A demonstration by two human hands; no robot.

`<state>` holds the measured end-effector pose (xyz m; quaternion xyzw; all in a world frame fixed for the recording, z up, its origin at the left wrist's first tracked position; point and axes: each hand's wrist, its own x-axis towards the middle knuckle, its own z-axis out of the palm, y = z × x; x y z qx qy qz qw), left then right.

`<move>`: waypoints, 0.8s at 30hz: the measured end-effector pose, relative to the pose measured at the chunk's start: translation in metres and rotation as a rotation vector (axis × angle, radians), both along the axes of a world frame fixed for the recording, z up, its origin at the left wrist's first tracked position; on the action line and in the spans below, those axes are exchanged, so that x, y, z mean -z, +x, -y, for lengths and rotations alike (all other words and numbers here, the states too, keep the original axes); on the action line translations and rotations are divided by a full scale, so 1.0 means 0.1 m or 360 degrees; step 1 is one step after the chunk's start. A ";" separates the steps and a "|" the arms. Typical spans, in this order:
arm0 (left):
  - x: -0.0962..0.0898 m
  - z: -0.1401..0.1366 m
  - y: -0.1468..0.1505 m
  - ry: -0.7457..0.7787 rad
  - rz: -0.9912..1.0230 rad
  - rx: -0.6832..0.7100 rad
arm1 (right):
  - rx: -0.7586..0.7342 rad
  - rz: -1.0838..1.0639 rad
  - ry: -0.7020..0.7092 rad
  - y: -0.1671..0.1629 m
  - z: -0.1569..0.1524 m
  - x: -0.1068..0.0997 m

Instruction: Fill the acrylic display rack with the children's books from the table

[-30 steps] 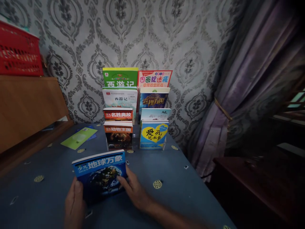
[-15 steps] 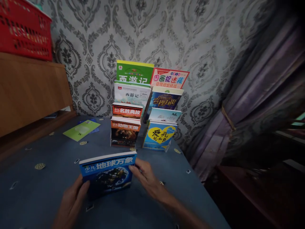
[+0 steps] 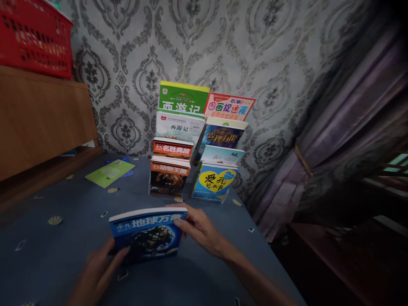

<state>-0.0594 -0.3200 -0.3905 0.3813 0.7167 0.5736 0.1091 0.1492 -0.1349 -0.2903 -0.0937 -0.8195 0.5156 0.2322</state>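
A blue book [image 3: 149, 238] with a globe on its cover is held tilted above the table, its cover facing me. My left hand [image 3: 100, 265] grips its lower left edge, thumb across the front. At the upper right corner my right hand [image 3: 199, 227] pinches it, thumb on the cover and fingers behind. Beyond it stands a tiered book rack with two columns of books. An orange book with a lion [image 3: 168, 178] fills the front left slot, and a blue book with a yellow heart [image 3: 215, 182] the front right one.
A green booklet [image 3: 110, 173] lies over a blue one at the table's left. A red basket [image 3: 38, 40] sits on a wooden cabinet [image 3: 47, 114]. Patterned wallpaper backs the rack; a tied purple curtain [image 3: 287, 182] hangs at the right beside the table's edge.
The blue book has shifted slightly right and its top tilts a little differently. My left thumb has slid further onto the cover, and my right fingers reach further behind the top edge.
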 end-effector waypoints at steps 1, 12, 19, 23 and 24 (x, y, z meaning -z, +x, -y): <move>-0.05 -0.01 0.00 -0.0022 -0.0054 0.0056 | -0.0020 0.0006 -0.0004 0.02 -0.01 0.01; -0.13 -0.09 0.07 -0.0260 -0.0193 0.0309 | 0.0005 -0.0002 0.0068 0.06 0.01 0.32; -0.03 -0.09 0.09 -0.0326 -0.0129 0.0309 | 0.0043 -0.0052 0.0204 0.10 0.05 0.32; -0.15 -0.11 0.15 -0.0352 -0.0115 0.0356 | 0.0067 -0.0127 0.0198 0.13 0.05 0.32; -0.18 -0.13 0.17 -0.0358 -0.0129 0.0356 | 0.0072 -0.0151 0.0178 0.15 0.04 0.32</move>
